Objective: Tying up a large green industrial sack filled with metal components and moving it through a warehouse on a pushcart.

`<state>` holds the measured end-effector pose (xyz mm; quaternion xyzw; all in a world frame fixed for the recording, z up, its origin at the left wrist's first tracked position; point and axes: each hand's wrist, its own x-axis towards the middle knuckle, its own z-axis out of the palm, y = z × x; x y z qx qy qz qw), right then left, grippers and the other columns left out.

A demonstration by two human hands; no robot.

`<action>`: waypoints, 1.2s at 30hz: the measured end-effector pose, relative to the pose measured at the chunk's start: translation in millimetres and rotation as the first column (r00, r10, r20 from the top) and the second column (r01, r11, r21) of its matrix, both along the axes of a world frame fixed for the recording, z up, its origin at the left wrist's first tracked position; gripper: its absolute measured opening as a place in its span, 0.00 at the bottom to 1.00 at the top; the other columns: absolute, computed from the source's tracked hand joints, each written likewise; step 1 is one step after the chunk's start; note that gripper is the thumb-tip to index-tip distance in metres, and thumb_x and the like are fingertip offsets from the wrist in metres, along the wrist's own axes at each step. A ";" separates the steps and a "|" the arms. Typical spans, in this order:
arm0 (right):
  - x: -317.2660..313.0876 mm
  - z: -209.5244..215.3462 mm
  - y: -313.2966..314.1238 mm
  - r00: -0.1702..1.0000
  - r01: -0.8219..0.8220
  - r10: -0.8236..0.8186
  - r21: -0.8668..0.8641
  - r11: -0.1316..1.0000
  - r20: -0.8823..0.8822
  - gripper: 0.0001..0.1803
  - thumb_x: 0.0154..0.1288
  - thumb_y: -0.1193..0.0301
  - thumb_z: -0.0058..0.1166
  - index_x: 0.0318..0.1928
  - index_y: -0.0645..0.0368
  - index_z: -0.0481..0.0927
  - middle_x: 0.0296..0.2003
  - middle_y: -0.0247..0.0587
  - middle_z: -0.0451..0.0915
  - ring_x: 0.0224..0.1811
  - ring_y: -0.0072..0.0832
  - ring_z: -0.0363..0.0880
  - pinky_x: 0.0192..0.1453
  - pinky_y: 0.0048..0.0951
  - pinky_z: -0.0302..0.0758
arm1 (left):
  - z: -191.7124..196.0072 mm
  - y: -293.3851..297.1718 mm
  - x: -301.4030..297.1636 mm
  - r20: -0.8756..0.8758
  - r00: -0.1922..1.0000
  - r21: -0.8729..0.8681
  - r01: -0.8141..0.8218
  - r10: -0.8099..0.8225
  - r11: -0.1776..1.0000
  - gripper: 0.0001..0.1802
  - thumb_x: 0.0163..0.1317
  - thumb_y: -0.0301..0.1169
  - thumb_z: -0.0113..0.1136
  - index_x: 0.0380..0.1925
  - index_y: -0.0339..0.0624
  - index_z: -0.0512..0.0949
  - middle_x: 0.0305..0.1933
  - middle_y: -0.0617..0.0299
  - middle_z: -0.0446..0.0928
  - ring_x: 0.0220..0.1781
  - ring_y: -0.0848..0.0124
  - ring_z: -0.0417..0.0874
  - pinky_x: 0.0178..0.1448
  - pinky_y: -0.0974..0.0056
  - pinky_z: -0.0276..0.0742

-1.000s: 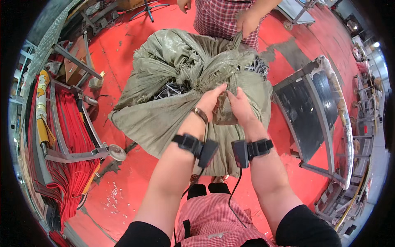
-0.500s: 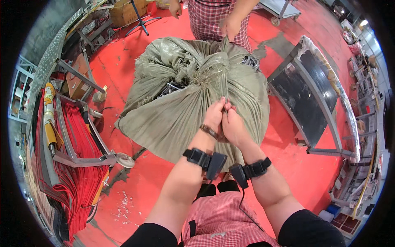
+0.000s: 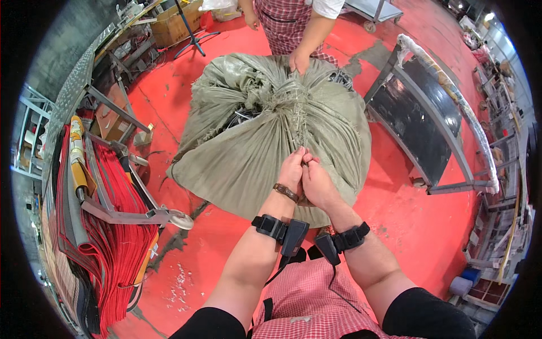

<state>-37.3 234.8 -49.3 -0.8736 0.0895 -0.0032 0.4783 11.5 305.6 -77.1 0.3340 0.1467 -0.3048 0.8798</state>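
Observation:
A large grey-green cloth bundle [image 3: 237,164] sits on the floor in front of me, its corners drawn together at the top. My left hand [image 3: 292,171] and my right hand [image 3: 317,182] are closed side by side on a twisted end of the bundle cloth, pulled toward me. Dark strands show through a gap in the cloth at the upper left of the knot. Across the bundle, a co-worker's hand [image 3: 299,60] grips the opposite gathered cloth end close to the knot.
At the left stands a metal-framed cart [image 3: 124,214] hung with red and grey sheets. To the right is a metal-framed rack [image 3: 440,130] with a dark panel. A tripod stand [image 3: 195,42] and a cardboard box [image 3: 172,27] are at the back left; a flat trolley [image 3: 372,12] stands at the back.
My hands have drawn slightly nearer to me, still holding the cloth end. The co-worker's hand has come down closer to the knot. The view has shifted a little.

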 end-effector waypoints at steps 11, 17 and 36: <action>-30.7 -0.8 27.2 0.996 -0.020 0.012 -0.080 0.997 -0.092 0.15 0.63 0.67 0.33 0.33 0.67 0.69 0.29 0.60 0.74 0.33 0.52 0.72 0.38 0.47 0.68 | -12.3 26.9 -28.5 0.005 1.000 -0.026 0.019 -0.019 0.999 0.09 0.63 0.34 0.42 0.27 0.42 0.67 0.17 0.70 0.65 0.32 0.70 0.70 0.42 0.67 0.68; -52.3 21.9 31.4 0.995 -0.018 0.022 0.041 0.999 -0.096 0.12 0.61 0.71 0.34 0.34 0.68 0.68 0.30 0.62 0.72 0.35 0.55 0.70 0.38 0.46 0.67 | 7.9 33.5 -53.7 0.006 1.000 -0.021 0.012 -0.012 1.000 0.09 0.63 0.34 0.41 0.28 0.42 0.66 0.18 0.71 0.64 0.32 0.71 0.70 0.45 0.67 0.67; -87.6 40.4 0.1 0.963 -0.188 0.196 0.057 0.980 -0.187 0.13 0.60 0.69 0.35 0.32 0.67 0.69 0.25 0.58 0.75 0.29 0.49 0.75 0.35 0.45 0.71 | 41.0 17.0 -92.2 -0.161 0.987 0.100 0.021 -0.005 0.995 0.12 0.62 0.37 0.42 0.24 0.44 0.67 0.16 0.71 0.65 0.31 0.69 0.69 0.46 0.64 0.67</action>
